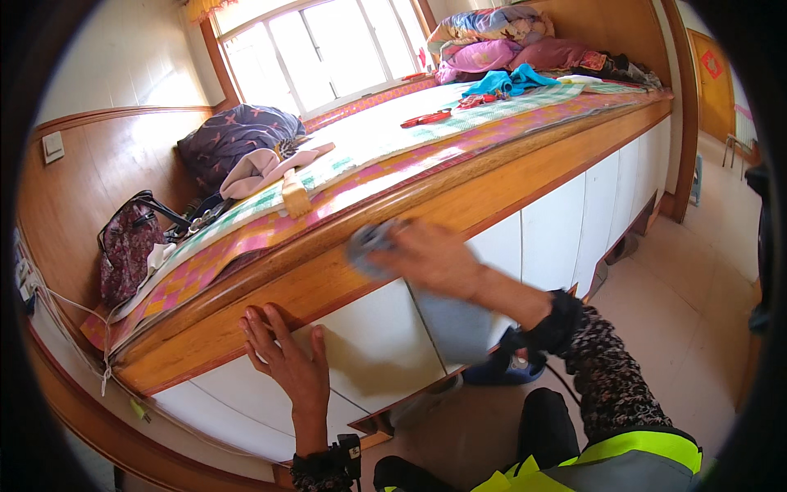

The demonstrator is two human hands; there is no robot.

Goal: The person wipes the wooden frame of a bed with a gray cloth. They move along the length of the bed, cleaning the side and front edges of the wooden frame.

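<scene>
My right hand [433, 255] is blurred and closed around a grey cloth [372, 246]. The cloth presses on the varnished wooden front board [529, 200] of a raised bed platform, just below its rounded edge. Farther left, my left hand [286, 353] lies with spread fingers against the same board, fingertips near its upper part and nothing held. White panels [375, 341] line the platform's front below the board. A checked mat [363, 184] in pink and orange runs along the top behind the edge.
A wooden-handled brush [296, 194], a patterned backpack [129, 246] and a dark bundle [237, 141] sit on the platform's left. Red scissors [425, 118], a blue cloth [510, 80] and folded quilts [492, 37] lie farther back. White cables [106, 344] hang at the left corner.
</scene>
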